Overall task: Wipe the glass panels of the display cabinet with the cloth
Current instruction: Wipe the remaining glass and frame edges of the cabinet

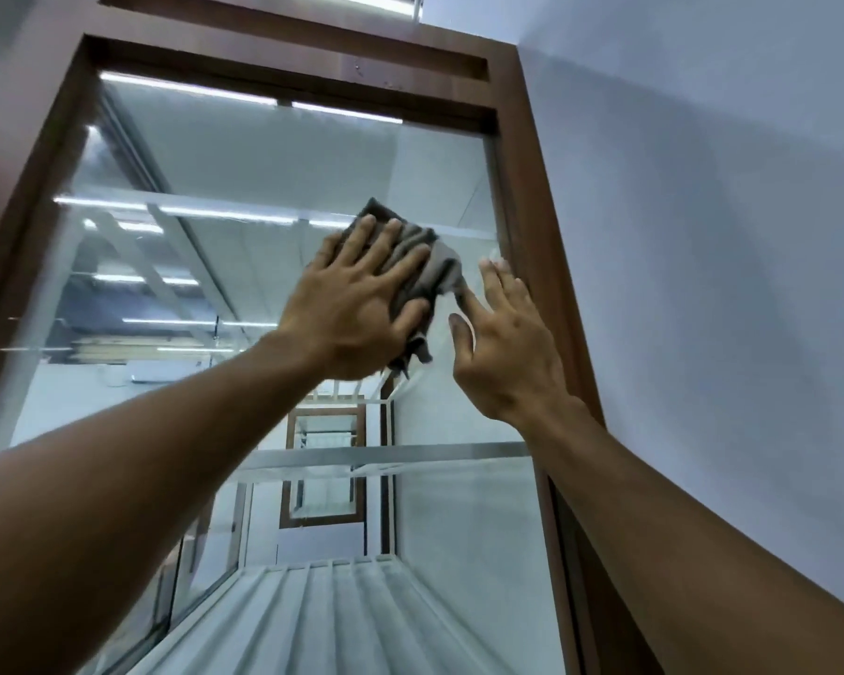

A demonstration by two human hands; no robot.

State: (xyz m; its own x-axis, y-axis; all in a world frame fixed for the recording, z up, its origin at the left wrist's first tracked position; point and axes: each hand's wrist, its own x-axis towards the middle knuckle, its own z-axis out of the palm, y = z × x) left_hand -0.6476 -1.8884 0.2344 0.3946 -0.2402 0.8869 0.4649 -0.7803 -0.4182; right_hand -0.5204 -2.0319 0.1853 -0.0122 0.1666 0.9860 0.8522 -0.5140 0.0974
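Grey-brown cloth (422,270), crumpled into ridged folds with a corner hanging below the palm, lies against the upper right of the glass panel (274,163), near the brown wood frame (537,187). Left hand (356,304) presses it, fingers spread. Right hand (503,343) has its fingers straight and relaxed, just beside the cloth by the frame.

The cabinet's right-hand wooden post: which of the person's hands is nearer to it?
Right. The right hand is spread at the edge of the glass, fingertips beside the wooden post; the left hand presses the cloth farther left.
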